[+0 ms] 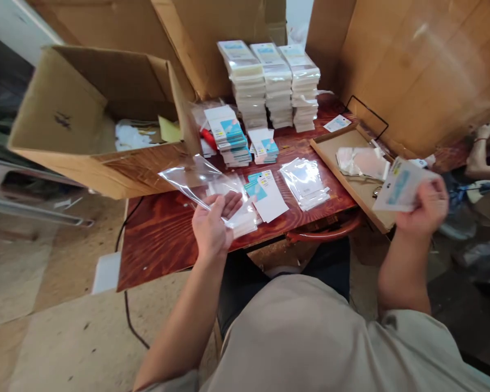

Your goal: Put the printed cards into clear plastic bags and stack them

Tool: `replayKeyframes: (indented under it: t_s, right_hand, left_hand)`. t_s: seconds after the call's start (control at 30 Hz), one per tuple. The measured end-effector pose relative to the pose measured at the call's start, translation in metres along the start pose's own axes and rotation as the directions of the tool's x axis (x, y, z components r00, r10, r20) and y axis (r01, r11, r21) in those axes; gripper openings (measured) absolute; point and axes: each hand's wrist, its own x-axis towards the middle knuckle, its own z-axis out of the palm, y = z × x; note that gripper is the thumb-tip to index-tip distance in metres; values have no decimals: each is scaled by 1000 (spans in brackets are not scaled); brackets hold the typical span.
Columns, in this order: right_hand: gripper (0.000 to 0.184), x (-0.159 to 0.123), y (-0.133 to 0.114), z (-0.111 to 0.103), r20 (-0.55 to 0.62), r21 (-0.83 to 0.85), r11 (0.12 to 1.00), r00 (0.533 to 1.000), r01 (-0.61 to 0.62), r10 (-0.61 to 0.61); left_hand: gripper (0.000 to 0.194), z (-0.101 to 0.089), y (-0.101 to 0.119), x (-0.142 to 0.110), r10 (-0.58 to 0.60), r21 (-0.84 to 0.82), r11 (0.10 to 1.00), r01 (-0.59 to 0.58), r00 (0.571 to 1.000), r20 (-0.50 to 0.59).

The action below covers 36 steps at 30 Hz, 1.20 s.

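My left hand (pixel 215 223) pinches a clear plastic bag (pixel 191 177) between thumb and fingers, above the front of the table. Out to the right, my right hand (pixel 427 207) is closed on the edge of a white and blue printed card (pixel 398 188), raised over a shallow cardboard tray. Under and beside my left hand lies a pile of clear bags (pixel 245 224). Next to it are loose printed cards (pixel 271 201), fanned out. A shiny pile of plastic-wrapped pieces (pixel 306 185) rests between my two hands.
Tall stacks of packaged cards (pixel 247 87) stand at the back of the red-brown table (pixel 159 234). Shorter card stacks (pixel 228 136) are in front of them. An open cardboard box (pixel 134 169) is at left, the shallow tray (pixel 338 182) at right. Another person's arm (pixel 479 152) shows far right.
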Motion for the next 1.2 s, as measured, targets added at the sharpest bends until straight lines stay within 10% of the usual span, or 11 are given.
replayKeyframes:
  t_s: [0.07,0.13,0.27,0.33,0.67,1.07,1.2]
  right_hand:
    - [23,6,-8,-8,-44,35,998,998,45,-43]
    - [23,-14,-8,14,109,12,983,977,-185,183]
    - [38,-83,7,95,535,-226,745,560,-627,633]
    - [44,-105,15,123,579,-250,708,485,-660,656]
    - [41,-121,22,146,401,-203,855,756,-478,518]
    - [39,-97,31,132,581,-252,826,603,-505,546]
    - [40,-106,39,137,551,-240,823,626,-515,552]
  left_hand:
    - [31,4,2,4,-12,-20,1000,12,1000,18]
    - [35,11,1,2,-37,-58,998,38,999,29]
    - [43,23,-5,-7,-94,-129,987,97,995,26]
    - [46,24,-6,-11,-90,-146,985,92,996,24]
    - [46,17,-15,-27,-116,-80,989,122,991,72]
    - [38,9,-11,-31,-118,-19,992,121,986,114]
    - [45,7,-18,-30,-49,-59,997,56,991,122]
